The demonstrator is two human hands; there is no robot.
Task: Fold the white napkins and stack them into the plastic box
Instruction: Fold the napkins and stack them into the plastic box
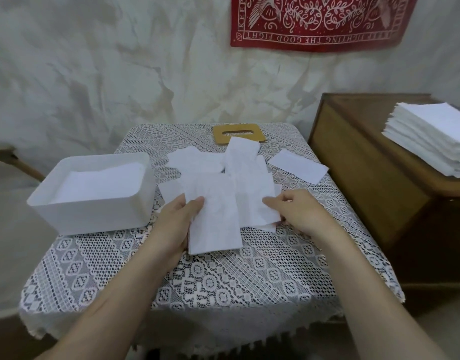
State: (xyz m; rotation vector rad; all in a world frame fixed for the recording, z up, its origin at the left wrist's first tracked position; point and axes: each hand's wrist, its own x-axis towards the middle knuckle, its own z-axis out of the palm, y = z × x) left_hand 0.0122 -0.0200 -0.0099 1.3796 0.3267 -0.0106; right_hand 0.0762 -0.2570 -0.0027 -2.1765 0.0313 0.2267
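Observation:
A folded white napkin (pixel 214 219) lies lengthwise in my left hand (pixel 174 224), thumb on top and fingers beneath it. My right hand (pixel 299 211) rests on the edge of another napkin (pixel 254 203) in the loose pile at the table's middle, its thumb pressed on the paper. Several more loose napkins (pixel 195 159) spread behind, and one folded napkin (pixel 299 166) lies apart at the right. The white plastic box (pixel 93 219) stands at the table's left with folded napkins (pixel 99 183) stacked inside.
A small table under a lace cloth (pixel 223 281) carries everything. A tan lid with a slot (pixel 239 133) lies at its far edge. To the right a wooden cabinet (pixel 366 157) holds a tall stack of unfolded napkins (pixel 431 141). A wall is close behind.

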